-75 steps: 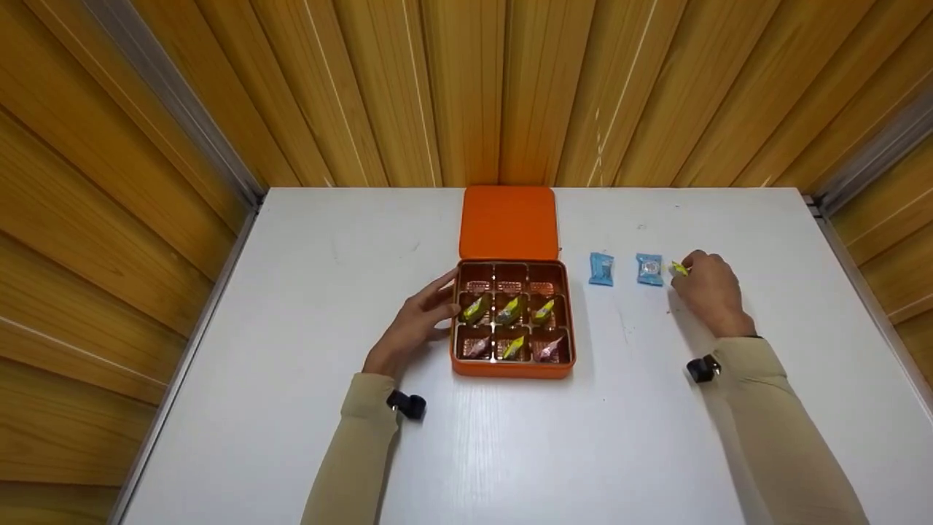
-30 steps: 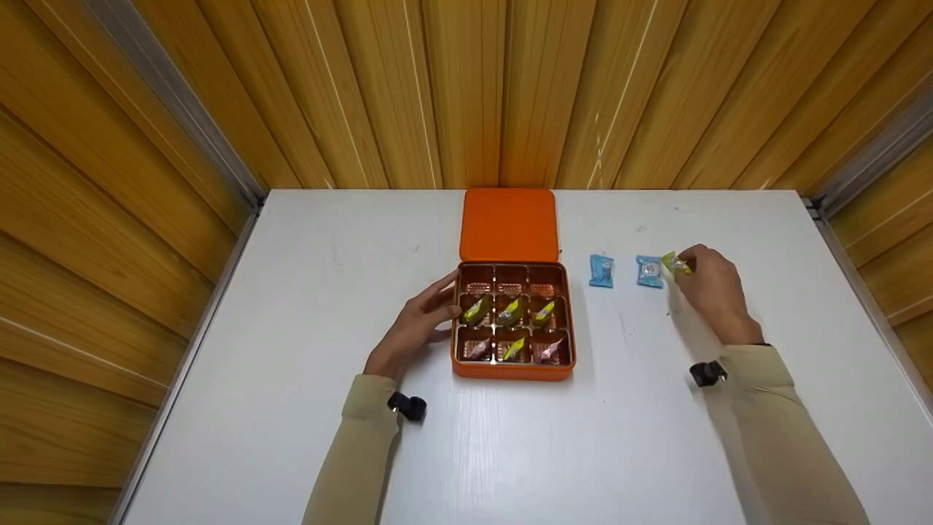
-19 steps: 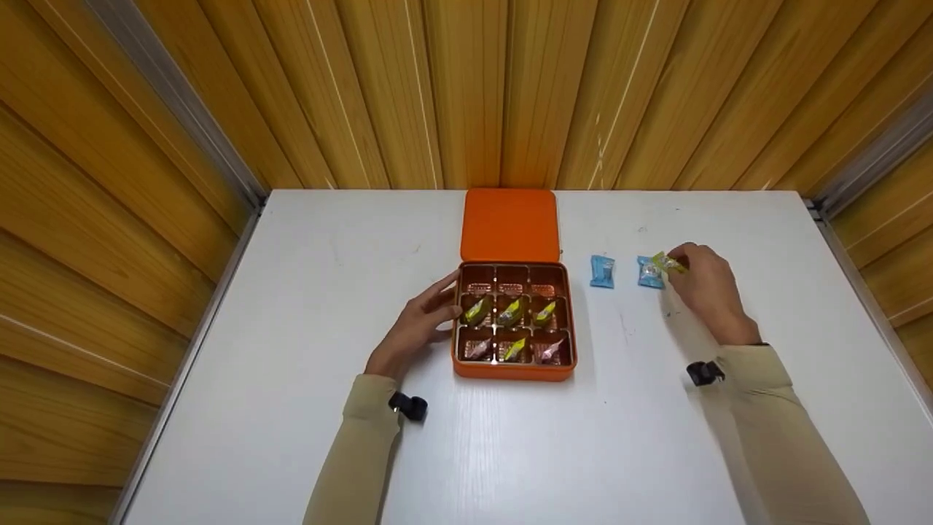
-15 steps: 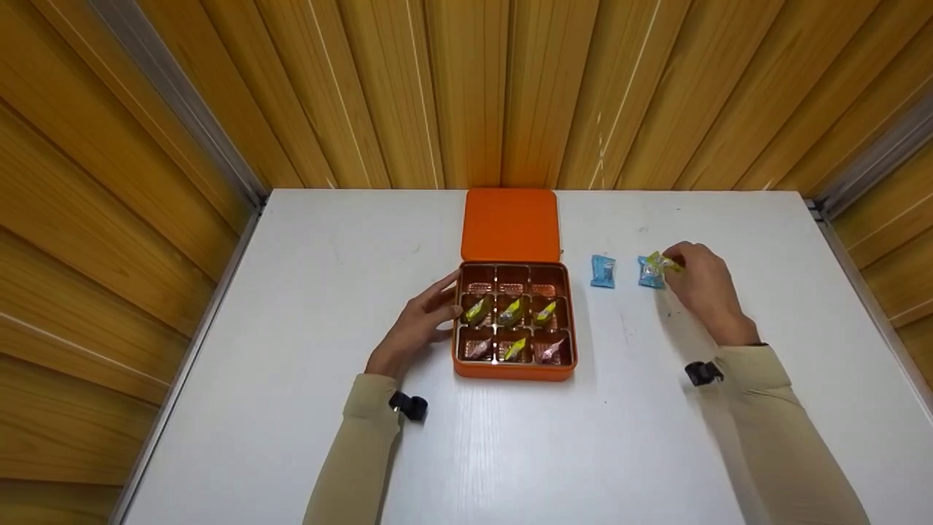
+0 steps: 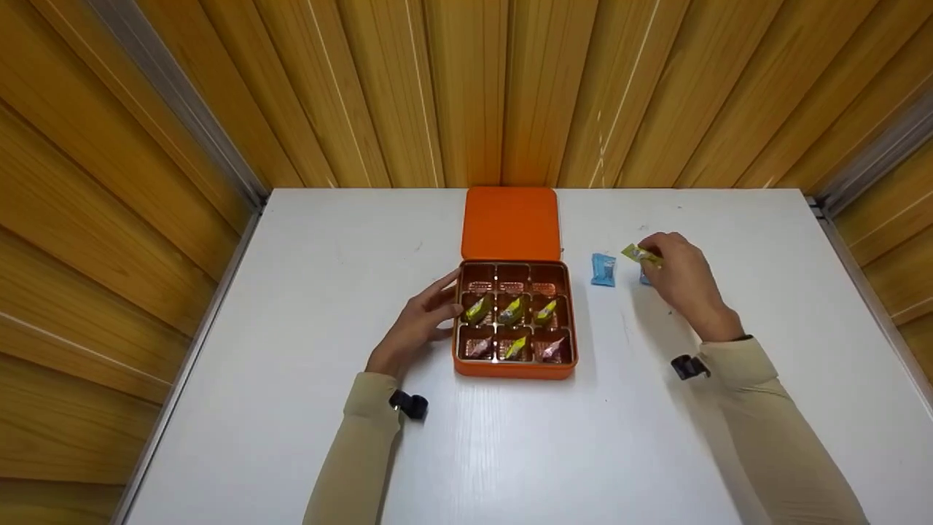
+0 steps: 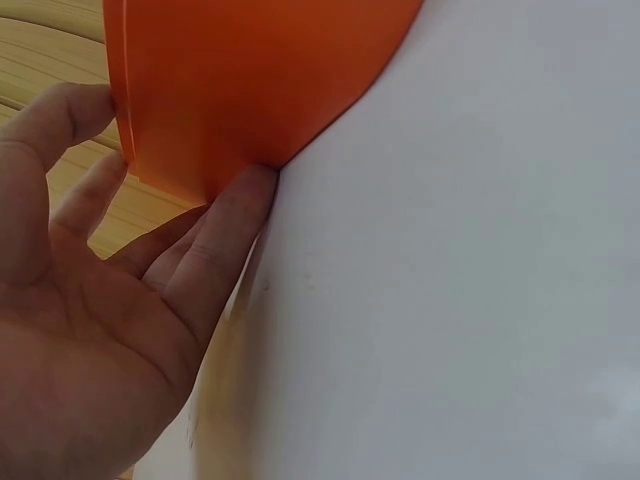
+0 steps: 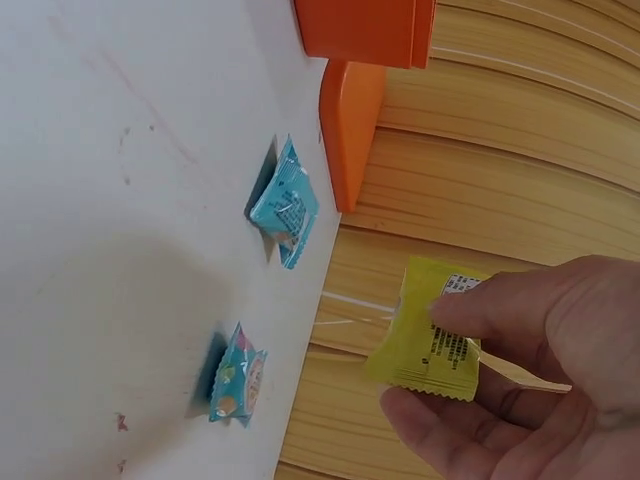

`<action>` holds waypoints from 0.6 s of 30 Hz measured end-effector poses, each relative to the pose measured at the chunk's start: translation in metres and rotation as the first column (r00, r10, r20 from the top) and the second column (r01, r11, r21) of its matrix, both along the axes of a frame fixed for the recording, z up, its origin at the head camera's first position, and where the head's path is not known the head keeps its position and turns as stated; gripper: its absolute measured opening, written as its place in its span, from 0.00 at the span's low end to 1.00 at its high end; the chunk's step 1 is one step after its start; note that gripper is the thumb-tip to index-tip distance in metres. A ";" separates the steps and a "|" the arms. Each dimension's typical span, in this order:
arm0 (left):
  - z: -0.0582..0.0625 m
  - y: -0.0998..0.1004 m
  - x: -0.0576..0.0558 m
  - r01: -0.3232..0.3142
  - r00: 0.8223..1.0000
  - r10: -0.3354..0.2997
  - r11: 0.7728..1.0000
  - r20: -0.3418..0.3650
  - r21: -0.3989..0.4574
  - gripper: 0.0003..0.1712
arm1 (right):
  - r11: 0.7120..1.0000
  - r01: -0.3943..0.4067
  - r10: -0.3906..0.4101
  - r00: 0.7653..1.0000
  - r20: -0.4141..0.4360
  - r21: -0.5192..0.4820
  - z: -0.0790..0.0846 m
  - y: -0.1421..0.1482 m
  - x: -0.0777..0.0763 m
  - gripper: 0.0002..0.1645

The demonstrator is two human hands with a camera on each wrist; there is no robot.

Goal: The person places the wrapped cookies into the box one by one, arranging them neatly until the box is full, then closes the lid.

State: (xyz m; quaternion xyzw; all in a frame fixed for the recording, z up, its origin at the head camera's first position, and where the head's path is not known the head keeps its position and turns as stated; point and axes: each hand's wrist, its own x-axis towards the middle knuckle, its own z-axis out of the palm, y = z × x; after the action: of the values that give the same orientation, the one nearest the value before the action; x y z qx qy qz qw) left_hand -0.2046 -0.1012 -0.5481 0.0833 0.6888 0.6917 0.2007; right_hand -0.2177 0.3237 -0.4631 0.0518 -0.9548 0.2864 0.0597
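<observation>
My right hand (image 5: 685, 281) pinches a yellow-wrapped candy (image 7: 430, 335) between thumb and fingers, raised over the table's right side. Just below it, a blue-wrapped candy (image 7: 238, 380) lies on the table, mostly covered by the hand in the head view. Another blue candy (image 5: 603, 270) lies nearer the orange box (image 5: 514, 372). My left hand (image 5: 412, 328) touches the box's left side, fingertips against the wall and thumb at the rim. Inside the divided insert, the middle row holds yellow-green candies (image 5: 512, 311); in the front row a yellow candy (image 5: 516, 348) sits between two pink ones (image 5: 554, 350).
The box's orange lid (image 5: 510, 222) lies folded back behind it, near the table's rear edge. Wood-panelled walls (image 5: 466, 95) enclose the white table (image 5: 328, 292) at the back and sides. A small black device (image 5: 689, 367) sits on each wrist.
The yellow candy has come up off the table in my right hand and moved leftward, passing over the right-hand blue candy. My left hand has stayed at the box.
</observation>
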 end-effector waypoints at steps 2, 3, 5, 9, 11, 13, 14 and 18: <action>0.000 0.000 0.000 -0.001 1.000 0.001 1.000 0.011 0.013 0.38 | 1.000 -0.014 0.014 1.000 -0.004 0.002 0.002 -0.005 -0.001 0.16; -0.001 0.000 0.000 -0.002 1.000 0.001 1.000 0.015 0.019 0.38 | 1.000 -0.020 0.020 1.000 -0.005 0.005 0.003 -0.007 -0.002 0.16; -0.001 0.000 0.000 -0.002 1.000 0.001 1.000 0.019 0.023 0.39 | 1.000 -0.028 0.028 1.000 -0.005 0.004 0.005 -0.012 -0.002 0.17; 0.000 0.000 0.000 -0.004 1.000 0.003 1.000 0.019 0.026 0.39 | 0.999 -0.041 0.041 0.999 -0.009 0.003 0.009 -0.022 -0.004 0.17; -0.001 0.000 0.000 -0.007 1.000 0.007 1.000 0.023 0.030 0.39 | 0.999 -0.051 0.051 0.999 -0.017 -0.001 0.010 -0.026 -0.004 0.17; -0.001 0.000 -0.001 -0.009 1.000 0.008 0.999 0.022 0.032 0.39 | 0.998 -0.065 0.065 0.998 -0.024 -0.006 0.011 -0.031 -0.004 0.17; -0.001 0.000 -0.001 -0.011 1.000 0.010 0.999 0.024 0.034 0.39 | 0.997 -0.076 0.075 0.997 -0.030 -0.008 0.011 -0.033 -0.004 0.16; 0.000 0.001 -0.001 -0.006 1.000 0.006 1.000 0.010 0.024 0.38 | 0.993 -0.119 0.118 0.992 -0.035 -0.020 0.013 -0.041 -0.005 0.16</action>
State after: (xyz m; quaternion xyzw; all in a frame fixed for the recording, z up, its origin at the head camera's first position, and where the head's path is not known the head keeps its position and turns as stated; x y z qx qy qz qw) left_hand -0.2054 -0.1004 -0.5480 0.0802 0.6795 0.7011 0.2010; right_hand -0.2229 0.2830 -0.4506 0.1126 -0.9457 0.2990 0.0593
